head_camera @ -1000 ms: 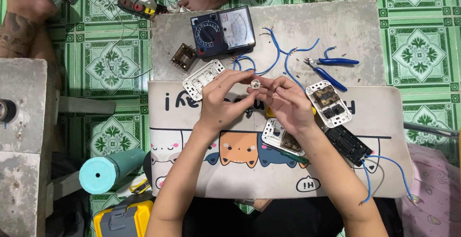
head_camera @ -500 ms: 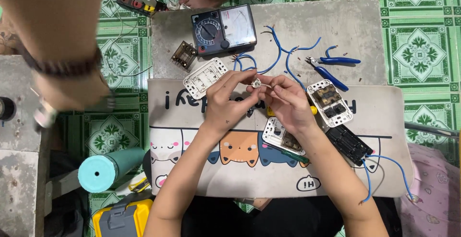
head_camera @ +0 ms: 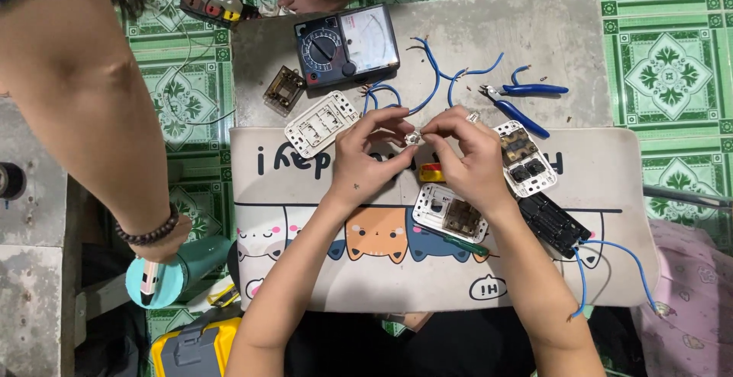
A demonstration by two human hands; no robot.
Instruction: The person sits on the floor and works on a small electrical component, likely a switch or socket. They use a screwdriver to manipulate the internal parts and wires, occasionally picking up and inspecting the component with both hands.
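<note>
The small metal part (head_camera: 413, 139) pinched between the left hand (head_camera: 372, 165) and right hand (head_camera: 472, 161) is too tiny to identify, the screwdriver (head_camera: 432, 172) lies mostly hidden beneath them, and a co-worker's arm (head_camera: 84, 94) runs off the frame at 10 o'clock.

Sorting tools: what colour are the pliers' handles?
Blue, on the pliers right of the hands, clearest in the head view.

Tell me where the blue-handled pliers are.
In the head view, the blue-handled pliers lie on the grey board, beyond the right hand, above a white switch plate.
</note>
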